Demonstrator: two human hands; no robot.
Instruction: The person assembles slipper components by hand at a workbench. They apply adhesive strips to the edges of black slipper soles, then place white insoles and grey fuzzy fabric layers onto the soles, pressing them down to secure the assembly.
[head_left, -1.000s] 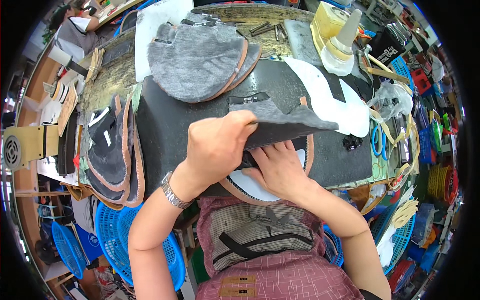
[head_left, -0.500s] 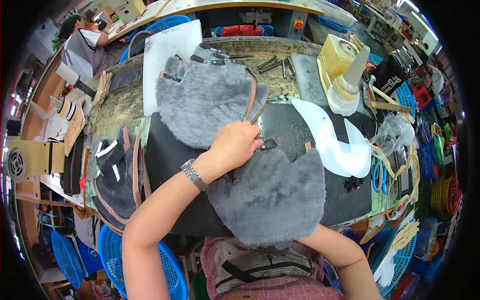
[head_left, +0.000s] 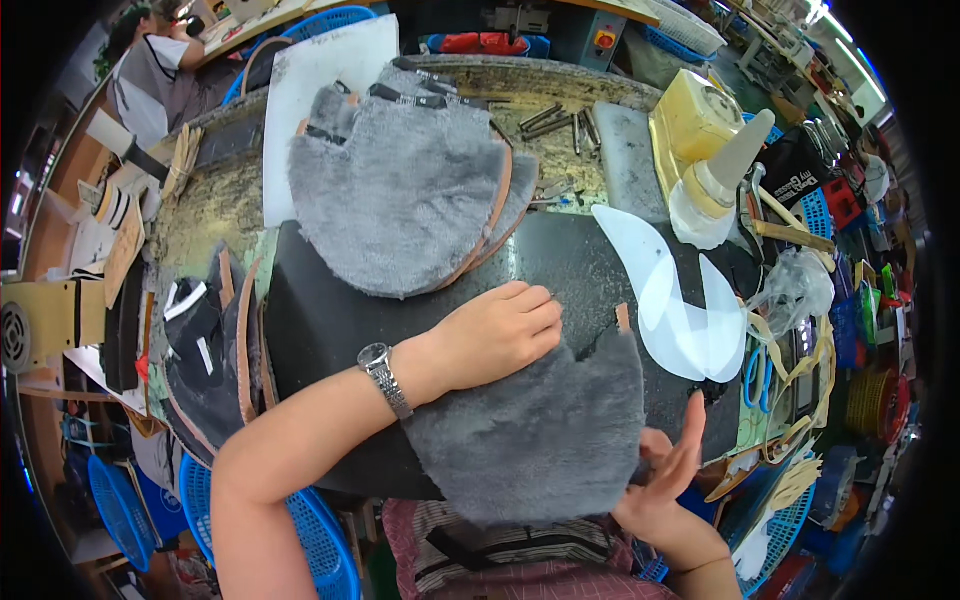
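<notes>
A grey furry cut piece (head_left: 530, 430) lies near me, with a notch in its far edge and a small tan tab beside the notch. My left hand (head_left: 500, 335), a watch on its wrist, is closed over the far left edge of this piece; its fingertips are hidden. At the piece's right edge is my right hand (head_left: 665, 480), index finger stretched out to a small clump of black bits (head_left: 708, 391), the other fingers loosely bent. Beyond my left hand sits a stack of similar grey furry pieces (head_left: 405, 200) with tan edging and black tabs.
A black mat (head_left: 330, 400) covers the near worktop. White curved templates (head_left: 680, 300), blue-handled scissors (head_left: 757, 380), a white cone-topped bottle (head_left: 715, 190) and a hammer (head_left: 790, 236) lie rightward. Dark edged pieces (head_left: 210, 350) sit left. Blue baskets (head_left: 325, 540) stand below; another person (head_left: 160, 80) sits far left.
My left hand has come nearer, away from the stack, onto the near piece's far edge. My right hand has emerged from under that piece and reached out to the black bits.
</notes>
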